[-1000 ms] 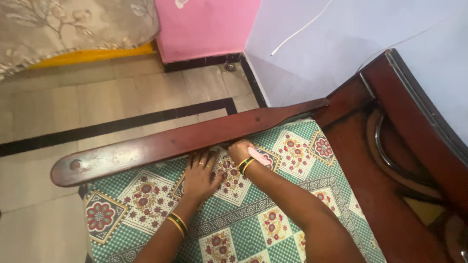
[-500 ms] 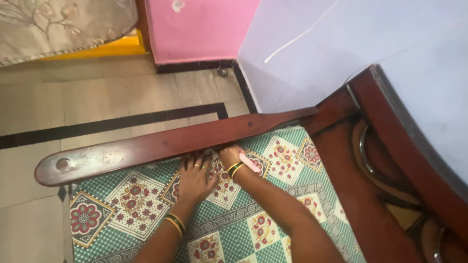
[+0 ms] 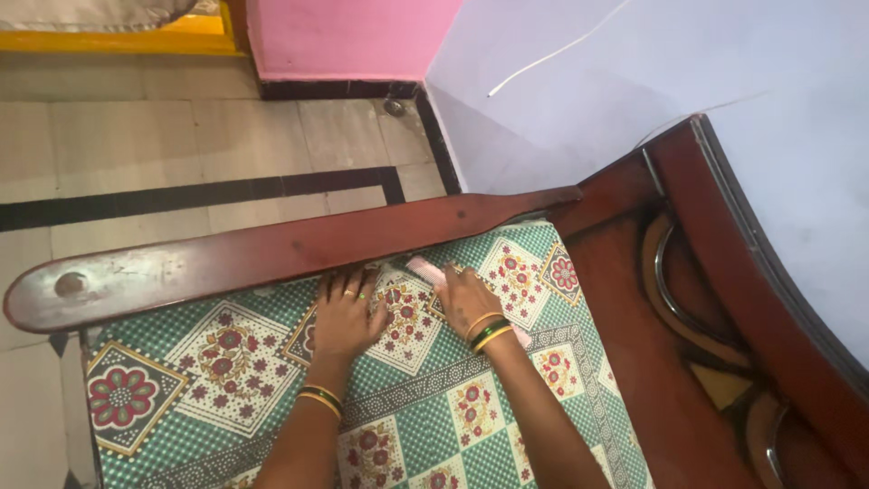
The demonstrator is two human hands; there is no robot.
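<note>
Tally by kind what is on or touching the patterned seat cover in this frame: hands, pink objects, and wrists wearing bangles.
Hands: 2, the left hand and the right hand, both flat on the seat cover
Pink objects: 1, a pink strip under the right hand
Wrists with bangles: 2
Total: 5

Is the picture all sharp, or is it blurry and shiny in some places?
Head view: even, soft daylight with faint shadows; the green patterned seat cover looks fairly sharp, and so do the left hand and right hand. A dull sheen lies along the dark polished wooden armrest. The picture's edges look slightly soft.
</note>
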